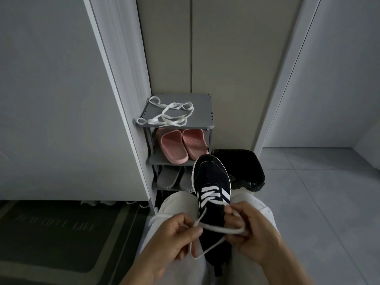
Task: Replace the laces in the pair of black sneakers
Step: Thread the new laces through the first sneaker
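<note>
At lower centre, the black sneaker [212, 194] is lying between the knees — the left hand [176, 237] and right hand [249, 231] are pinching the white lace [222, 229], best pulled evenly.

**What stays out of sight**

The heel of the sneaker [211, 177] lies hidden under the hands and between the thighs. The ends of the lace [222, 229] vanish inside the left hand [174, 237] and right hand [250, 233], both curled round it. Both forearms run off the near edge. The sneaker's toe covers part of the grey slippers [167, 177] and the bin [246, 167]. The knees hide the lowest shelf of the rack [201, 103]. Lettering on the mat [51, 239] is too dim to read.
</note>
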